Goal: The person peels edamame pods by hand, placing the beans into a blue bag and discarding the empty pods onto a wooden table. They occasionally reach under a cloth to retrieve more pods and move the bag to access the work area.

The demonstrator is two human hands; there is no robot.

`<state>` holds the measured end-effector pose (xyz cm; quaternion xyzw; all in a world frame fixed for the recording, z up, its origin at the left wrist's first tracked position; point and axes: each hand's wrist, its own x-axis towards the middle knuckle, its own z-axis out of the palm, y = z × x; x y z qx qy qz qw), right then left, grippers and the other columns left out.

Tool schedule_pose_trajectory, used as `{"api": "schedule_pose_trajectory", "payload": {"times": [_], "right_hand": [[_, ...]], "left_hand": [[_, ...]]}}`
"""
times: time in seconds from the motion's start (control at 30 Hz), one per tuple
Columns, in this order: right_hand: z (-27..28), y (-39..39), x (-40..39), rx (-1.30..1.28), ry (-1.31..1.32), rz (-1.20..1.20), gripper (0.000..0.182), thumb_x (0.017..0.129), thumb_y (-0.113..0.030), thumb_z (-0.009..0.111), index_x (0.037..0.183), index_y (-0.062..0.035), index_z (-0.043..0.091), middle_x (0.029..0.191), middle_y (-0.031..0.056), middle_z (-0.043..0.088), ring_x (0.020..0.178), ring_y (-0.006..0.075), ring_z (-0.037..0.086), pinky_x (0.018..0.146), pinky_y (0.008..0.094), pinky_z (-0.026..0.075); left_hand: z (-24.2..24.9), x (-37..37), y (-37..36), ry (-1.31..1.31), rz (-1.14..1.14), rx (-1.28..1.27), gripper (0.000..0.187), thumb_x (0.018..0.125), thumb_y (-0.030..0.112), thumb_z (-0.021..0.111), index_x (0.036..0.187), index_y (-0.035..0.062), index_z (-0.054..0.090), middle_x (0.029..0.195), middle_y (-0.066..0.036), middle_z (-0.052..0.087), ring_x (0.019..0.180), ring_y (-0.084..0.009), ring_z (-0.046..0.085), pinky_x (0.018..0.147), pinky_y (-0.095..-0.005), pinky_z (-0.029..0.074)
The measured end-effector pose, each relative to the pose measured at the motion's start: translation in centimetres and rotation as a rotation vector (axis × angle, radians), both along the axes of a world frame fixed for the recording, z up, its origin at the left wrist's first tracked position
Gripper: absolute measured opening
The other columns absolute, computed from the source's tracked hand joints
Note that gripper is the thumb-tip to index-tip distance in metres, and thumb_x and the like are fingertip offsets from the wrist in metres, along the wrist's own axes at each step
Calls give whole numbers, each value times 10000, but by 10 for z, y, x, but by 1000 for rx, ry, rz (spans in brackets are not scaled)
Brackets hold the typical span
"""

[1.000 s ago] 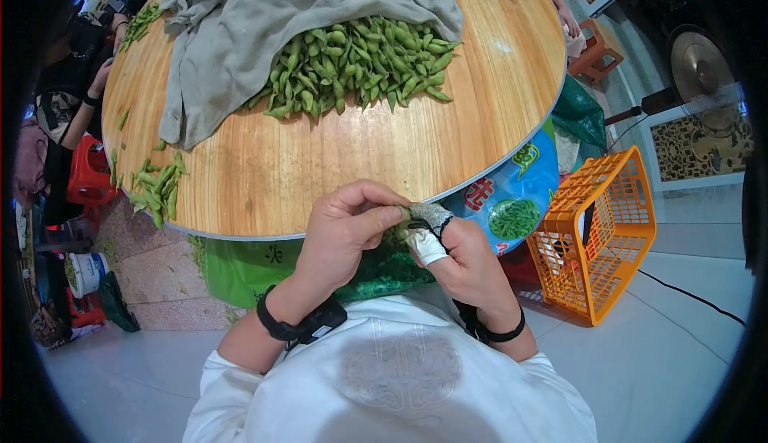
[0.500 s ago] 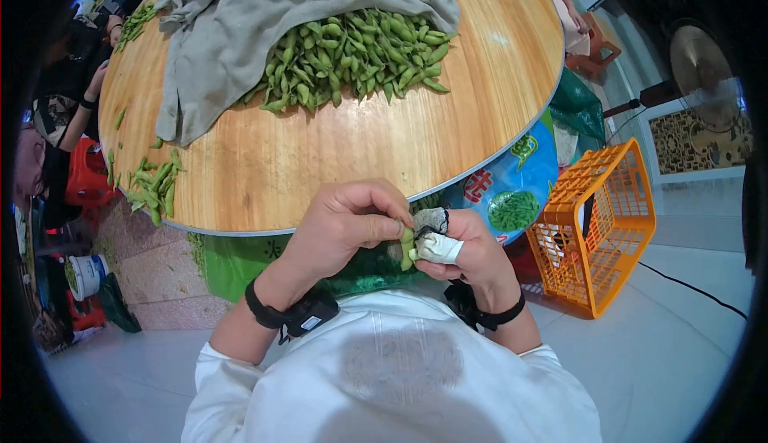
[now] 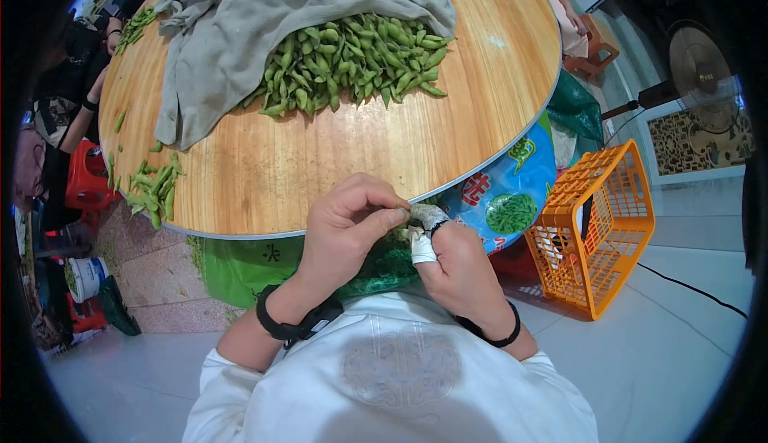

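Note:
My left hand (image 3: 356, 231) is closed at the table's near edge, thumb and forefinger pinched together; what lies in the pinch is too small to make out. Touching its fingertips is my right hand (image 3: 452, 255), its fingers curled in and its thumb and forefinger wrapped in pale coverings; anything inside it is hidden. Beyond both hands, a heap of green soybean pods (image 3: 344, 63) lies on the round wooden table (image 3: 272, 163), partly under a grey cloth (image 3: 228, 39). A smaller group of pods (image 3: 156, 187) rests at the table's left edge.
An orange plastic basket (image 3: 592, 231) stands on the floor at the right, near a blue printed bag (image 3: 512, 187). Green bags (image 3: 240, 271) hang below the table's edge. At the left are a red stool (image 3: 86, 179), a white bucket (image 3: 86, 276) and another person's arm (image 3: 80, 123).
The green pod that showed between my hands is no longer clearly visible. My right hand has turned, with its back now more upward, and its fingers have curled in more.

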<state>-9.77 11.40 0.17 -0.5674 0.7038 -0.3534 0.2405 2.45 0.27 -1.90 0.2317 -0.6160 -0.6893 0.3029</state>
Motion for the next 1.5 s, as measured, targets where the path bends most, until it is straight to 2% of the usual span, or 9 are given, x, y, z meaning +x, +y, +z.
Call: {"api": "schedule_pose_trajectory", "payload": {"times": [0.23,0.33,0.43,0.57,0.6,0.67,0.77,1.0,1.5], "right_hand": [[-12,-11,3,-71,112,-67,157,725,-90,571,711,52,505,634,226,502,611,397,525,529,442,417],[-15,-8,-12,163,-893,-16,177,859,-149,537,832,25,561,565,33,456,461,131,441,421,260,341],[-11,-5,-21,221,-1425,88,144,886,-128,498,860,-1,559,585,-25,435,446,35,357,390,192,257],[-13,-5,-23,237,-1564,82,154,877,-127,493,827,9,543,562,37,467,417,110,395,382,237,290],[-16,-6,-20,235,-1561,81,154,877,-127,493,827,9,543,562,37,467,417,110,395,382,237,290],[-20,-9,-9,-92,-310,-40,160,835,-111,508,768,34,525,581,162,496,492,304,491,456,364,391],[-7,-1,5,-42,70,-54,145,794,-96,520,748,42,518,666,246,512,650,433,513,565,460,416],[-11,2,-11,98,-502,-156,128,792,-93,541,835,27,555,714,208,554,658,388,549,550,416,422],[-3,3,-10,-15,-130,-244,133,780,-95,564,857,14,580,729,232,570,691,415,566,581,431,441]], "left_hand": [[-4,-2,-7,-8,4,-73,70,757,-55,591,796,-15,632,815,-33,577,780,-107,535,693,-222,421],[-6,-2,-15,74,-130,157,85,760,-58,584,814,-15,634,848,-42,580,787,-118,542,694,-223,429],[-12,-1,-19,214,-303,478,82,758,-66,579,807,-22,628,880,-63,578,791,-137,556,684,-232,447],[-11,-4,-19,265,-357,684,102,773,-72,571,858,-24,603,890,-73,574,765,-132,563,655,-231,460],[-5,-5,-18,184,-305,715,106,775,-71,582,867,-20,591,874,-63,575,743,-116,560,647,-225,458],[0,-9,-9,106,-204,512,122,767,-63,606,876,-12,582,858,-50,576,726,-95,555,640,-209,452],[-3,-12,1,-17,-33,227,146,742,-35,671,839,10,572,818,-25,576,694,-51,546,595,-175,441],[0,-7,3,-100,-78,48,186,789,-40,627,966,-21,573,894,-40,587,745,-64,581,620,-179,484],[3,-1,11,-169,-68,-102,206,776,1,620,980,-27,607,936,-119,623,793,-160,620,679,-250,500]]}}
